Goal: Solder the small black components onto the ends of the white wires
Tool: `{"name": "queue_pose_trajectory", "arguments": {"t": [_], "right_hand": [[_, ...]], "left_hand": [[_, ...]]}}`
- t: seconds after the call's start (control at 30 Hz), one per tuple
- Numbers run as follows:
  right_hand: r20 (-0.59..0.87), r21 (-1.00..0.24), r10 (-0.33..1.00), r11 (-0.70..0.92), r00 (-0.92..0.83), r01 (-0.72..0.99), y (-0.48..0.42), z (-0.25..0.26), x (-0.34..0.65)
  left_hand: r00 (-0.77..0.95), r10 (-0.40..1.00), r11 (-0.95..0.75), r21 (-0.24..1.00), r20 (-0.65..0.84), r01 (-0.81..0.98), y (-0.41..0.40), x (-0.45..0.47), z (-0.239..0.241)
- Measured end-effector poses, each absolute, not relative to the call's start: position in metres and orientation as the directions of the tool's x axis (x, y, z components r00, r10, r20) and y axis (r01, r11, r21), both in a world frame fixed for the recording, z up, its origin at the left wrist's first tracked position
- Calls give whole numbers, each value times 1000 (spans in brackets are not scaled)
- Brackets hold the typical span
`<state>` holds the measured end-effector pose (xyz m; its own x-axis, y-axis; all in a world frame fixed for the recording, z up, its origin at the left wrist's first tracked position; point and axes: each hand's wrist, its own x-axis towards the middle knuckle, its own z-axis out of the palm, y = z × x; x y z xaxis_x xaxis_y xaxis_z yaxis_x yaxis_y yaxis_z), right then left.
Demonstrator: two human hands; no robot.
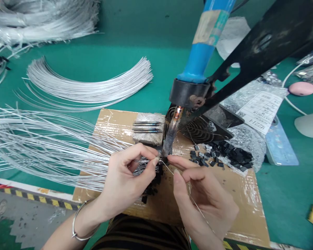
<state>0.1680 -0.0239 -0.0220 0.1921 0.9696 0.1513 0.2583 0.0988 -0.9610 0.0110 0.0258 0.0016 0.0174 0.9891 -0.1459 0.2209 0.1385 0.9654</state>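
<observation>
left hand (125,173) pinching wire bundle (143,163), right hand (203,194) feeding solder wire (168,168) at iron tip (169,139)

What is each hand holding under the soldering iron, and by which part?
The left hand pinches a bundle of thin white wires near their ends. The right hand holds one thin silvery wire between thumb and forefinger, just behind its tip.
</observation>
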Motion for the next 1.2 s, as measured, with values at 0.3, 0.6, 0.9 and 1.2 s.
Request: {"name": "queue_pose_trajectory", "arguments": {"t": [0.3,0.6,0.9,1.2], "right_hand": [[159,-956,968,103,192,274,-24,-25,167],[208,-932,961,137,184,334,-26,-24,166],[223,-927,958,151,182,343,-24,-24,165],[224,-923,950,135,217,361,-24,-25,162]], "left_hand": [[21,987,148,962,-157,229,25,12,-1],[18,989,135,958,-144,255,25,11,2],[16,987,149,958,-158,246,27,12,5],[23,986,155,956,-166,248,26,11,3]]}}
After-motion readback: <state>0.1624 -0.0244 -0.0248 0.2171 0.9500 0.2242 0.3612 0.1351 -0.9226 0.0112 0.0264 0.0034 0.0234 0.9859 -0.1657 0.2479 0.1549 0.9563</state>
